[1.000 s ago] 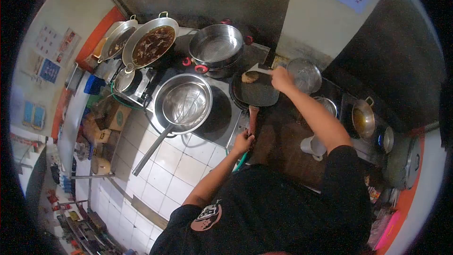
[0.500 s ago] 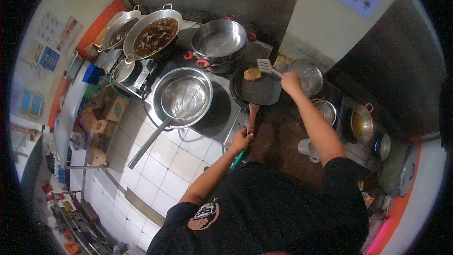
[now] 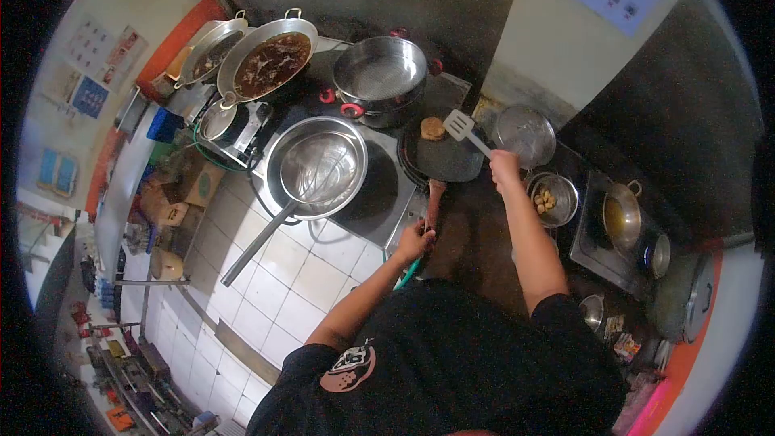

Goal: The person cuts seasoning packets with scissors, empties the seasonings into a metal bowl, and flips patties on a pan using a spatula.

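Observation:
My left hand (image 3: 414,240) is closed round the wooden handle of a dark, square-cornered frying pan (image 3: 456,160). A browned patty (image 3: 433,129) lies toward the far left of the pan. My right hand (image 3: 505,170) grips the handle of a light slotted spatula (image 3: 458,124). The spatula's head is over the far part of the pan, just right of the patty; whether it touches the pan or the patty I cannot tell.
Left of the pan, a large steel strainer (image 3: 292,208) rests in a metal bowl. Behind stand a red-handled steamer pot (image 3: 379,71) and a wok of dark liquid (image 3: 273,64). To the right are a bowl of small yellowish pieces (image 3: 552,199) and a small wok with oil (image 3: 622,218).
My right hand and the spatula have come slightly down toward me. The patty shows a smoother, more even top. The bowl of yellowish pieces now shows beside my right forearm.

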`<state>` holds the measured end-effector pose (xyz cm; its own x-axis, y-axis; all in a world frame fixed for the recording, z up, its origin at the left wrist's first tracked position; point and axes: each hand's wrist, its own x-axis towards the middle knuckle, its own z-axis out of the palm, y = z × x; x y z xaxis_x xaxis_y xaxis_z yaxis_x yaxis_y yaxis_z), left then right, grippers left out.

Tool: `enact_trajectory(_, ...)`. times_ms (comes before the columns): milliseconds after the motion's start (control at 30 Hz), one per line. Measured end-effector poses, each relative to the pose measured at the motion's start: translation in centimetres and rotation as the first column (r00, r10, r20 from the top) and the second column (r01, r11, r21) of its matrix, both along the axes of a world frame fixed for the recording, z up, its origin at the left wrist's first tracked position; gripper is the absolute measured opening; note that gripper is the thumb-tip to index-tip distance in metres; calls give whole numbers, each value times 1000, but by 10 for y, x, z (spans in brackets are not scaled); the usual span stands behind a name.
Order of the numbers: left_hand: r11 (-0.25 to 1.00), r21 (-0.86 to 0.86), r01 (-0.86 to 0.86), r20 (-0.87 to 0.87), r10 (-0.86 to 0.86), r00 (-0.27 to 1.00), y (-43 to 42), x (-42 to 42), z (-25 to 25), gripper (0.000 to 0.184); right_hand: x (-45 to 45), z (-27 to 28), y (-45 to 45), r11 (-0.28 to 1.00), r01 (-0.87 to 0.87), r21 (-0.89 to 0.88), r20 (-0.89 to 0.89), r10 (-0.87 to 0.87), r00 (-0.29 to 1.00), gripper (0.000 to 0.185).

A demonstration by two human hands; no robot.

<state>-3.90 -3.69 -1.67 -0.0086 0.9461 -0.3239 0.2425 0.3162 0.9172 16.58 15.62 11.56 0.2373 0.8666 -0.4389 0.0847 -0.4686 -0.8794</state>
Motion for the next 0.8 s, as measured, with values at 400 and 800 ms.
enact_trajectory(400,994,-100,-43,165,59,984,-4,2,19,43,-2,-1,0,1000,-18,-9,-108,17,994,10)
enact_trajectory(800,1000,-19,17,-18,-17,1000,-2,0,40,39,-12,-49,10,967,-68,-246,-506,-69,860,11)
